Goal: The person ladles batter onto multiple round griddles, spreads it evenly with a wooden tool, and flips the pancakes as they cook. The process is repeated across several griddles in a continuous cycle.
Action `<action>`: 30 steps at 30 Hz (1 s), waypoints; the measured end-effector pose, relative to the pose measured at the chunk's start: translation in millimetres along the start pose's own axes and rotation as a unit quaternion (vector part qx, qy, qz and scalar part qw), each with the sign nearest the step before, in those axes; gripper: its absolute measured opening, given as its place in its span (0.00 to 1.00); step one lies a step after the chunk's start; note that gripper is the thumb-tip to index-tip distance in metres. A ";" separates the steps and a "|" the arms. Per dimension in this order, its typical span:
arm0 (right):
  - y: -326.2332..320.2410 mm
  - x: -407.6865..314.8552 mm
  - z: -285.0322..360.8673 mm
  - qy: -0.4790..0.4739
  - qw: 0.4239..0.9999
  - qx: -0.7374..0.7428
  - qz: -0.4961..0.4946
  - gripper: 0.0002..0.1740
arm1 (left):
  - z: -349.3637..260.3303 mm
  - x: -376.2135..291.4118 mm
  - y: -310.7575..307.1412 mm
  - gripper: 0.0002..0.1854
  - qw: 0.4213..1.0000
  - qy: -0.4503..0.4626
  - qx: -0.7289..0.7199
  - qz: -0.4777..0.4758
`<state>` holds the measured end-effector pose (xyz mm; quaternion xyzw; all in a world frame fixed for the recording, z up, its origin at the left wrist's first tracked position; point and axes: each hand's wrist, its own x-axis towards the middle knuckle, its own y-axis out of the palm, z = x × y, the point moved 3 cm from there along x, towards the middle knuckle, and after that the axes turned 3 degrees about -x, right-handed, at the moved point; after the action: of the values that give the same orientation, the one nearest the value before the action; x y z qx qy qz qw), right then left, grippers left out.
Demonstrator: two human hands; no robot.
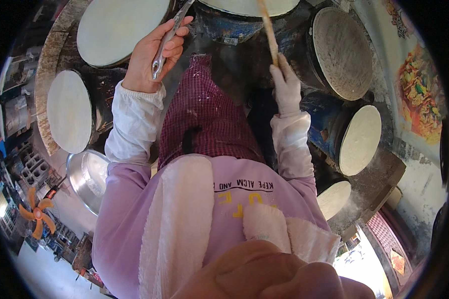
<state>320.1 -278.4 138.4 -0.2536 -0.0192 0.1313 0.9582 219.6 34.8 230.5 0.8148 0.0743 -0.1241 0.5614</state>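
Note:
My left hand is bare and grips a shiny metal utensil handle; the utensil's far end is cut off at the top edge. In a whitish glove, my right hand holds a thin wooden stick over the top middle round griddle. Pale batter coats that griddle. A large round griddle, just left of my left hand, bears a pale layer too. To the right of my gloved hand stands a griddle with a bare-looking grey surface.
More pale-coated griddles stand around me, one at left and two at right, upper and lower. Steam rises near the lower one. A metal basin is at lower left, near an orange-bladed fan. A curved ledge borders the left.

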 end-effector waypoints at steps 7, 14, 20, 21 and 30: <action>-4.7 36.1 -7.8 0.041 0.891 -0.452 0.006 0.30 | -4.9 -24.8 -3.0 0.20 0.996 0.056 0.062 -0.037; 35.3 -18.2 -18.4 -0.018 0.994 -0.093 0.050 0.31 | 15.0 -90.2 2.5 0.22 0.996 0.042 0.017 -0.074; -3.4 -45.8 27.5 0.058 0.986 0.127 0.093 0.29 | 75.1 -208.7 -3.6 0.20 0.990 0.060 -0.060 -0.112; -16.0 -46.6 41.9 0.090 0.981 0.145 0.093 0.28 | 87.9 -229.3 7.0 0.20 0.985 0.071 -0.081 -0.132; 52.8 -146.6 116.2 0.068 0.889 0.187 0.412 0.29 | 188.5 -369.8 -54.4 0.16 0.889 0.315 -0.168 -0.288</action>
<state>153.9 -216.7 218.1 -0.0629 0.1774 0.4976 0.8467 -171.3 -114.8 223.5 0.6474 0.4980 -0.0030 0.5769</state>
